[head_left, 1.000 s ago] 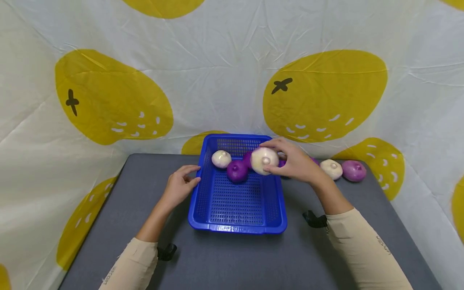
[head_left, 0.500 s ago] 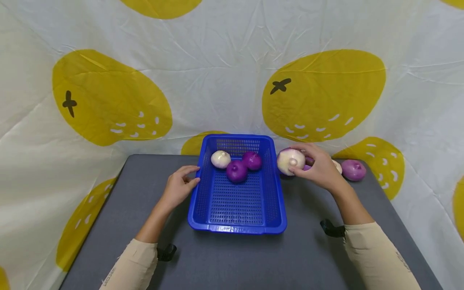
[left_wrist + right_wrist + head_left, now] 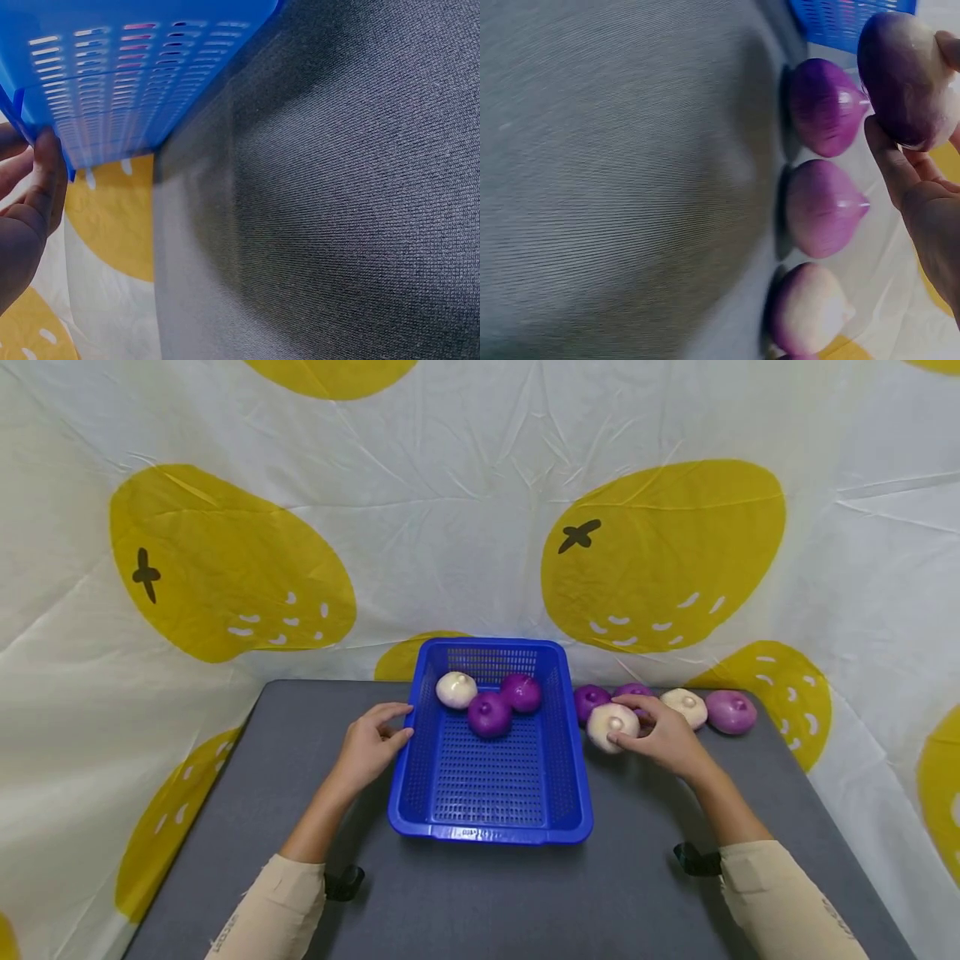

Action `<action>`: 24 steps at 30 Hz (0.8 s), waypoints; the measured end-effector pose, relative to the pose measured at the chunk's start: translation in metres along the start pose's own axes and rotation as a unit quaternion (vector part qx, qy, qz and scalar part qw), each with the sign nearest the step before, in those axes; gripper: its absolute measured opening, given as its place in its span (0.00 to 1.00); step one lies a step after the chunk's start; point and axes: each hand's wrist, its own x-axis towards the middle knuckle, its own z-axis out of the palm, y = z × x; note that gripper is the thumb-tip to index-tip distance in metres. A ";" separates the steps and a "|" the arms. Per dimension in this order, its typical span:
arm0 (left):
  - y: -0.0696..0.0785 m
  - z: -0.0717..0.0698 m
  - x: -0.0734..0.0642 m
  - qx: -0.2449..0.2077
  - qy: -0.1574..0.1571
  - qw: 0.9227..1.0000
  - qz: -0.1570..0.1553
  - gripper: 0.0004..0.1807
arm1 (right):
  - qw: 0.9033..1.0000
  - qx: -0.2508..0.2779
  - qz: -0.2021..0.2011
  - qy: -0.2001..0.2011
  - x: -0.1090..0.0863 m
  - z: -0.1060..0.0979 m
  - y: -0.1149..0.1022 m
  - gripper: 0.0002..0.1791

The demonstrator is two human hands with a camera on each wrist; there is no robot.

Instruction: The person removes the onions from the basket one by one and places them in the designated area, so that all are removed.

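Note:
My right hand (image 3: 667, 739) holds a white-and-purple onion (image 3: 611, 728) between thumb and fingers, just right of the blue basket (image 3: 491, 789). In the right wrist view the held onion (image 3: 907, 79) is raised off the table, its purple side toward the camera. My left hand (image 3: 367, 743) pinches the basket's left rim; in the left wrist view its fingers (image 3: 45, 176) lie against that rim. Inside the basket, toward the back, sit a whitish onion (image 3: 457, 691) and two purple onions, one in front (image 3: 490, 715) and one behind (image 3: 521, 692).
Along the table's back edge, right of the basket, stands a row of onions: purple (image 3: 590, 700), another purple (image 3: 632, 690), whitish (image 3: 684, 707) and pinkish purple (image 3: 731, 712). A white cloth with yellow fruit prints (image 3: 465, 543) hangs behind the grey table (image 3: 495, 902).
My right hand has carried the held onion from above the basket to the right, out past its rim, and lowered it before the row. The left hand and basket have stayed put.

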 end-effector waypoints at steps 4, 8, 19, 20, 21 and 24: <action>0.000 0.000 0.000 -0.001 0.001 1.000 0.000 0.20 | 1.000 -0.012 0.006 -0.019 -0.003 0.006 0.012 0.32; -0.001 0.000 0.000 0.002 -0.001 1.000 -0.001 0.21 | 0.999 -0.019 0.024 -0.035 -0.006 0.012 0.017 0.32; -0.003 0.003 -0.001 -0.001 -0.003 1.000 0.002 0.21 | 0.997 -0.042 0.043 -0.046 -0.009 0.025 0.026 0.30; -0.003 0.003 -0.001 -0.001 -0.002 1.000 0.001 0.21 | 0.997 -0.045 0.041 -0.045 -0.009 0.026 0.027 0.31; -0.002 0.003 -0.001 -0.002 -0.002 1.000 0.000 0.21 | 0.997 -0.048 0.039 -0.045 -0.009 0.027 0.027 0.31; -0.002 0.003 -0.001 0.001 -0.002 1.000 -0.005 0.21 | 0.997 -0.052 0.040 -0.045 -0.010 0.028 0.027 0.31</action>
